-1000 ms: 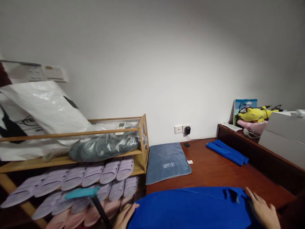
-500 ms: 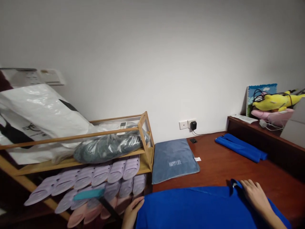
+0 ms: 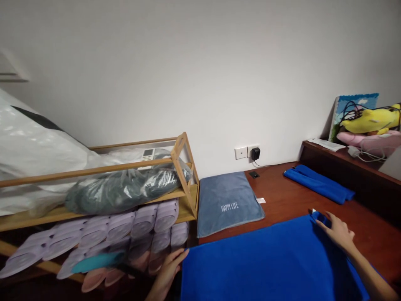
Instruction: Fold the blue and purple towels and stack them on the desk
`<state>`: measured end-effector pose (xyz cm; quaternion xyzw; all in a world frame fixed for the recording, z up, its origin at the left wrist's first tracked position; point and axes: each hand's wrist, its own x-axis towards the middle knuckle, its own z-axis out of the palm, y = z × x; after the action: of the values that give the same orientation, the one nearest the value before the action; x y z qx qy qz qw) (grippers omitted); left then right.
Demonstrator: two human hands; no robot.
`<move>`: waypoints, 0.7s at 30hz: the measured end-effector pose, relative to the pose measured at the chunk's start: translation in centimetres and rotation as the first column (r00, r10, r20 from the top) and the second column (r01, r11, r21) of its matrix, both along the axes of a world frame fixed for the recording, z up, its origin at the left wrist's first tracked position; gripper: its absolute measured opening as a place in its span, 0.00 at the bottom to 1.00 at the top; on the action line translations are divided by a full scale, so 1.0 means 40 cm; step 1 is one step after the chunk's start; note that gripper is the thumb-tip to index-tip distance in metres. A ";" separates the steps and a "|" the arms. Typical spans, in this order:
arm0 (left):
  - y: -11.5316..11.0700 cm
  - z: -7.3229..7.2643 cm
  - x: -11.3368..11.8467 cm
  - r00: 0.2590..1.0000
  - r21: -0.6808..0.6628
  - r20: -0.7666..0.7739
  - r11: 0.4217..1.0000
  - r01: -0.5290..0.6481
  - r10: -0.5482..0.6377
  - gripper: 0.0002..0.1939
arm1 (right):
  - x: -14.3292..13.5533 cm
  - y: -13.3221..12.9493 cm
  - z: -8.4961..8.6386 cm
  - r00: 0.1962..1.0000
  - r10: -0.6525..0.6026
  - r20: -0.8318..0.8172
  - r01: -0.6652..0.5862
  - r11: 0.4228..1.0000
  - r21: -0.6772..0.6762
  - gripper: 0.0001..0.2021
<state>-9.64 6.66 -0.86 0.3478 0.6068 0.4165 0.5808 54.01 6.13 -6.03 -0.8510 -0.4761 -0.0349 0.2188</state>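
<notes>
A large bright blue cloth [image 3: 250,259] is spread over the near part of the reddish-brown table. My left hand [image 3: 171,265] is closed on its left corner, with the fingertips at the edge. At the far right corner, my right hand [image 3: 338,232] pinches a turned-up bit of the cloth, where a small white tag shows. The lower part of the cloth runs out of view. Beyond my right hand lies a second blue cloth [image 3: 318,184], folded into a narrow strip. A grey-blue cushion [image 3: 228,202] marked "HAPPY LIFE" lies flat behind the cloth.
A wooden rack [image 3: 186,179] on the left holds rows of lilac slippers [image 3: 142,219] and plastic-wrapped items. A black plug [image 3: 255,153] sits in the wall socket. On the raised ledge at right are a yellow plush toy [image 3: 369,121], a picture and cables.
My right hand has lifted the cloth's far corner slightly up and away, and more of the cloth shows. My left hand stays at the left corner. The view has shifted a little.
</notes>
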 end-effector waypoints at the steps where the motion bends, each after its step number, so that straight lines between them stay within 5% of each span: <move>1: 0.006 -0.010 0.000 1.000 0.001 -0.006 1.000 -0.024 0.024 0.22 | -0.023 -0.012 -0.003 0.997 -0.002 0.083 0.002 1.000 -0.002 0.32; 5: 0.013 -0.050 0.011 0.993 0.034 -0.026 0.993 -0.116 0.117 0.24 | -0.076 -0.035 0.006 0.946 0.106 0.306 -0.097 0.994 -0.046 0.25; 9: -0.011 -0.074 0.041 0.972 0.085 -0.090 0.974 -0.211 0.219 0.27 | -0.067 -0.026 0.018 0.939 0.188 0.290 -0.167 0.981 -0.095 0.20; 17: -0.032 -0.026 0.043 0.951 0.294 -0.224 0.945 -0.141 0.212 0.26 | 0.006 -0.017 0.059 0.974 -0.144 0.173 0.134 0.989 0.067 0.21; 21: -0.013 -0.002 0.029 0.943 0.326 -0.258 0.938 -0.122 0.212 0.26 | 0.037 -0.003 0.097 0.982 -0.173 0.082 0.165 0.982 0.087 0.22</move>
<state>-8.48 6.14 -0.92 0.4372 0.6410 0.4982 0.3870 55.49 6.03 -2.13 -0.8765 -0.4096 -0.1105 0.2275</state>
